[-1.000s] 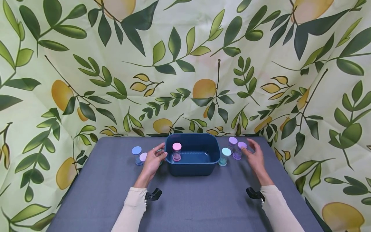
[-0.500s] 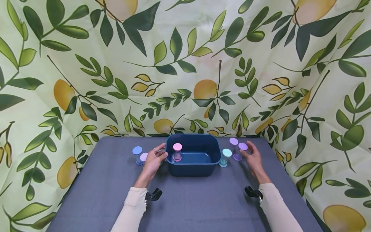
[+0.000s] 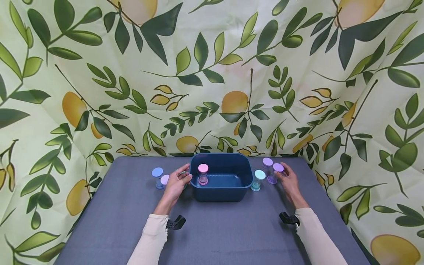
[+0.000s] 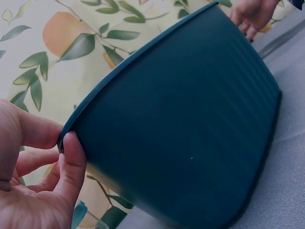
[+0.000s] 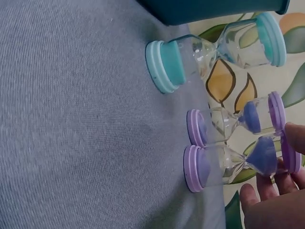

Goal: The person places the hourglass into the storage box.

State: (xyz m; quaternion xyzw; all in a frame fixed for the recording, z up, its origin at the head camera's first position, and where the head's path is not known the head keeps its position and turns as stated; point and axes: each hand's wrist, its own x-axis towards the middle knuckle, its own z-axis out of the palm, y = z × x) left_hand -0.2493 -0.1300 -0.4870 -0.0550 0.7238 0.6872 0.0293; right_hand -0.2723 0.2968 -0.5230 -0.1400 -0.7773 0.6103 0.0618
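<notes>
In the head view my left hand [image 3: 173,187] is at the left end of a dark blue plastic bin [image 3: 216,195]. Thumb and fingers pinch its rim, as the left wrist view shows. Inside the bin, toward the left, a pink-capped hourglass [image 3: 203,175] stands upright. My right hand [image 3: 289,184] holds a purple hourglass [image 5: 262,157] by its top cap, thumb on one side and fingers on the other. Its base appears to rest on the table. Close beside it stands a second purple hourglass [image 5: 221,123]. A teal hourglass [image 5: 164,67] stands between these and the bin.
Left of the bin are a blue hourglass [image 3: 158,177] and a lilac-capped one [image 3: 164,179], partly hidden by my left hand. A teal-capped object [image 4: 79,214] shows below that hand. Grey cloth covers the table [image 3: 225,232]; a leaf-printed backdrop [image 3: 212,95] hangs behind.
My right hand has shifted slightly left, and its fingers have come in around the cap of the nearer purple hourglass. The left hand stays on the bin's rim.
</notes>
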